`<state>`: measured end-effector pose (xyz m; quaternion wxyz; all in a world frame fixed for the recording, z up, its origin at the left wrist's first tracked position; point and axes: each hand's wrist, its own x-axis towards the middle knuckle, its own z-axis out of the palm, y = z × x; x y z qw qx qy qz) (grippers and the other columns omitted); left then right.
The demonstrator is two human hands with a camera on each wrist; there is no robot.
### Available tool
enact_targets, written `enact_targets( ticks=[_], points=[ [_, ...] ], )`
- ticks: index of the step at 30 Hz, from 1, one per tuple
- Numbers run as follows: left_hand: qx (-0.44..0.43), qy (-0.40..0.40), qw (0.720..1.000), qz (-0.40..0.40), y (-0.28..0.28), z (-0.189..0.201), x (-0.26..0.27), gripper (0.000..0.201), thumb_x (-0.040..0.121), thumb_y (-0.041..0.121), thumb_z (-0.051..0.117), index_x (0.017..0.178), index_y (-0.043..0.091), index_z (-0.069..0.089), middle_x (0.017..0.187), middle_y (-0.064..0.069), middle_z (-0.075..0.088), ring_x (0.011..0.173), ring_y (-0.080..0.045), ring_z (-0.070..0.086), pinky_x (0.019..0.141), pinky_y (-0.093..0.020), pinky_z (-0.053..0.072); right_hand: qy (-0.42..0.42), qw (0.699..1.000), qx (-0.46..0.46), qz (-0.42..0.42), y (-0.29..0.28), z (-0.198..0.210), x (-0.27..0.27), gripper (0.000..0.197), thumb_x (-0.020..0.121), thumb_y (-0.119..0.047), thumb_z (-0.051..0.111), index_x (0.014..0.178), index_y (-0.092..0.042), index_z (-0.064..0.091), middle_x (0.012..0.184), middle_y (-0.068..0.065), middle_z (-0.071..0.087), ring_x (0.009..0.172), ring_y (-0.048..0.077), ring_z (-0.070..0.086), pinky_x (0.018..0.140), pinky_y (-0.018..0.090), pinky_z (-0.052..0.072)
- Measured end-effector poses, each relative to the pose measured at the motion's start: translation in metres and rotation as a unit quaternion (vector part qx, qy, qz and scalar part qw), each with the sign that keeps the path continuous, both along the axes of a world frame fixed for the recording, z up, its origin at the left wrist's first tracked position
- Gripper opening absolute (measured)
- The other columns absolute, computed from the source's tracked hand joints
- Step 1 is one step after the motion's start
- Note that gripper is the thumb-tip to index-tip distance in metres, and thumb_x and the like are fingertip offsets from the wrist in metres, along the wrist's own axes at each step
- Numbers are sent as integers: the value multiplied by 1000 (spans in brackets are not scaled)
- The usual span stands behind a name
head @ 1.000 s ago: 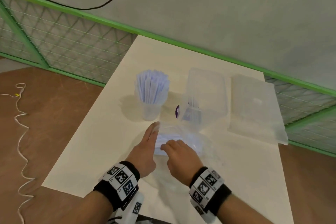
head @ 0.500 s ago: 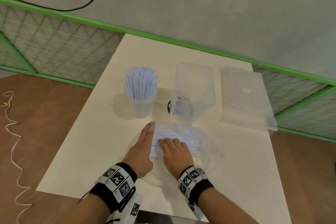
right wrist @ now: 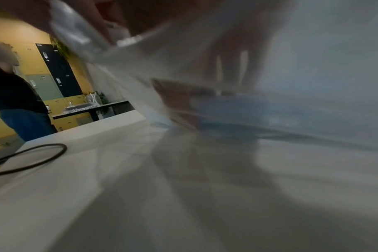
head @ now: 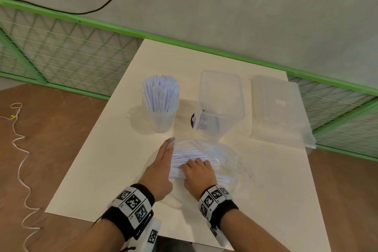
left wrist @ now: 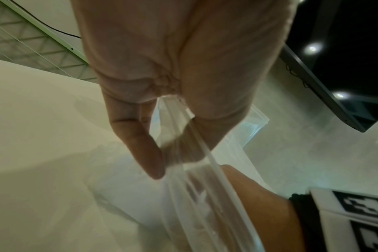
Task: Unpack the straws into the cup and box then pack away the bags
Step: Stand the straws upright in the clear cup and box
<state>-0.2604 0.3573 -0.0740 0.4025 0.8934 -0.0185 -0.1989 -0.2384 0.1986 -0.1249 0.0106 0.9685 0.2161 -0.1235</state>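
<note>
Pale tabletop (head: 106,170) under me, green mesh fencing (head: 61,51) behind it. My work is the clear bag (head: 204,155) lying near the front edge with a flat bundle of white straws (head: 190,155) inside it. My left hand (head: 161,168) has the bag's open rim: the wrist view shows the plastic lip pinched between thumb and fingers (left wrist: 145,150), the other fingers held straight. My right hand (head: 199,174) is at the mouth on top of the bundle, knuckles bent; its own camera is smeared by plastic, so I cannot tell whether the fingers have truly closed on any straws. Compared with a second ago that hand has crept along from the bag's far side to its opening and settled over the bundle, while my left has barely shifted. I take that to mean the bag is open and the pull-out comes next. Just beyond the bag stands the cup (head: 160,122), already bristling with straws, and beside it the clear box (head: 221,96) holding only a few, so I judge this bundle belongs there. Its lid (head: 280,112) lies to the right.
</note>
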Motion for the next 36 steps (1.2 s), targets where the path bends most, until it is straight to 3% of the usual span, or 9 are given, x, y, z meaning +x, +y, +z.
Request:
enact_targets(
  ticks=[5,13,19,21,25,28,31,33,36],
  points=[
    [-5,5,1000,2,0,0,2,113,71,-12,50,154,36,-10,157,27,-17,130,-18,46,96,-34,50,46,998,-37,18,3,9,6,30,87,-12,54,116,-14,61,117,6,59,112,30,51,96,42,35],
    [2,8,1000,9,3,1,4,114,71,-12,52,154,35,-10,157,27,-18,126,-16,49,90,-32,53,24,999,-38,19,4,18,5,18,91,-14,49,103,-13,63,108,5,62,105,29,54,94,42,35],
    [3,-5,1000,13,7,2,5,114,71,-13,52,154,35,-9,157,27,-16,130,-14,44,87,-27,53,16,999,42,-3,-8,21,2,28,91,-28,49,116,-16,56,106,2,66,100,27,60,96,39,35],
    [1,-9,1000,17,9,1,5,113,71,-12,53,154,34,-8,158,26,-15,135,-13,40,90,-25,50,3,998,69,-11,-13,24,3,32,85,-32,57,115,-19,55,96,-1,69,90,26,64,90,40,42],
    [-1,-17,1000,20,13,-1,8,112,69,-12,53,155,33,-5,158,26,-12,142,-11,31,94,-24,47,-34,986,161,6,-24,34,4,21,69,-40,64,79,-24,55,59,-5,62,51,20,60,57,29,48],
    [-8,-14,1000,18,15,-2,9,114,68,-13,50,154,37,-6,157,29,-12,139,-15,35,95,-32,51,-16,928,366,-65,-30,49,2,12,83,-30,59,77,-19,60,68,0,65,65,20,62,60,30,48],
    [-9,-21,1000,17,16,-3,10,114,68,-12,51,154,37,-7,157,28,-12,141,-13,31,96,-31,51,44,815,533,-225,-28,66,-3,13,84,-32,73,83,-24,63,77,0,67,74,17,68,68,29,53],
    [-9,-21,1000,18,15,-2,9,113,69,-12,51,154,35,-7,157,27,-13,143,-11,27,98,-28,48,54,766,584,-262,-25,70,-6,16,80,-27,80,81,-24,64,76,-1,67,75,15,68,68,26,53],
    [-12,-18,1000,16,13,-2,9,112,70,-13,51,155,33,-7,157,27,-14,145,-9,22,101,-24,44,78,733,603,-305,-23,68,-4,19,76,-14,84,76,-8,66,73,-3,68,73,14,67,70,25,51]
  ],
)
